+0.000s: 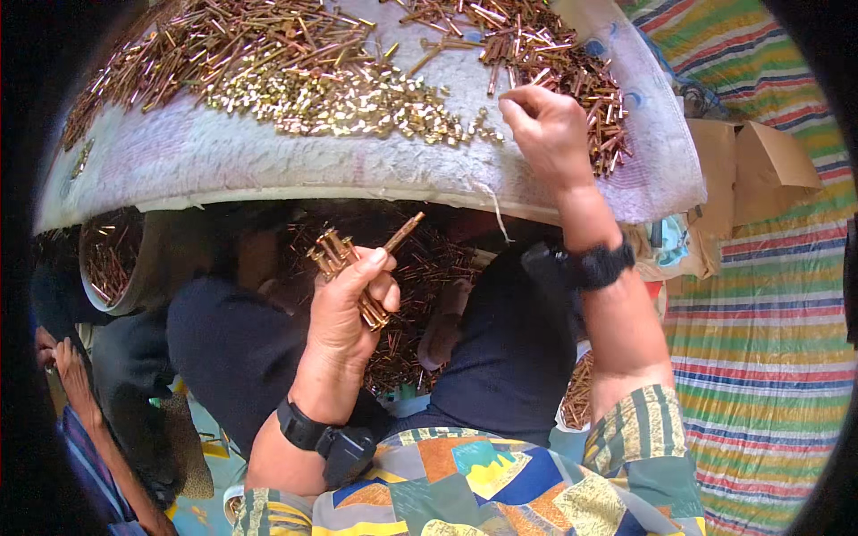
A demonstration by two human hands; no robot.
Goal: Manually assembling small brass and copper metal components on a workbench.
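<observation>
My left hand (344, 308) is closed around a bunch of brass-coloured bolts (332, 253), held below the near edge of the cloth-covered table (429, 174). One bolt (407, 230) sticks out between its thumb and forefinger. Over the right part of the table is my right hand (556, 138), fingers curled and thumb near the forefinger; whether anything is pinched there I cannot make out. Just left of it ends a spread of small shiny gold-coloured pieces (331, 103). Long bolts (612, 103) lie beside and beyond this hand.
A large heap of bolts (259, 36) covers the table's far left. More bolts (424, 277) lie beneath the table between my knees. A white bucket (134, 290) stands at left. Another person's hand (71, 366) shows far left. Cardboard (773, 170) rests on a striped sheet (760, 384) at right.
</observation>
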